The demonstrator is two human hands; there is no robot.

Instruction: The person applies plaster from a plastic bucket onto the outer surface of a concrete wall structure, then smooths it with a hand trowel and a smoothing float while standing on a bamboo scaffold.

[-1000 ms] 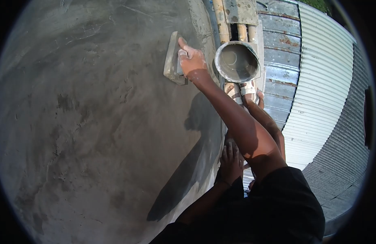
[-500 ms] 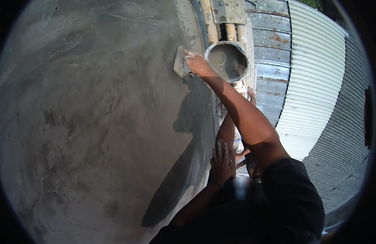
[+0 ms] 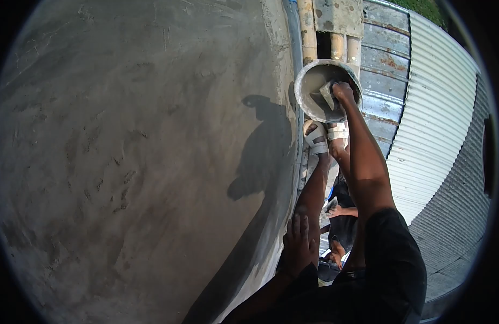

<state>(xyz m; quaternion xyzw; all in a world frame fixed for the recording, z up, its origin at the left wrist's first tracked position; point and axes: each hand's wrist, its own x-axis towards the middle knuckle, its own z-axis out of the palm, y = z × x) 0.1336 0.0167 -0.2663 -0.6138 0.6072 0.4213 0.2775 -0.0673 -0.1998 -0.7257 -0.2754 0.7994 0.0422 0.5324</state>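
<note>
Trowel (image 3: pixel 327 96) inside the bucket (image 3: pixel 298 92) near its middle, clamped in my right hand (image 3: pixel 344 92), whose wrist could catch the right edge, tip the bucket and spill grey mix (image 3: pixel 314 80) on my feet (image 3: pixel 316 139).

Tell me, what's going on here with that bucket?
A person's right hand is holding a flat trowel down inside a bucket of grey, wet-looking mix. Their left hand rests against their bent leg. Beside them is a broad grey surface, smooth in places and marked in others. Another person is partly visible below.
</note>
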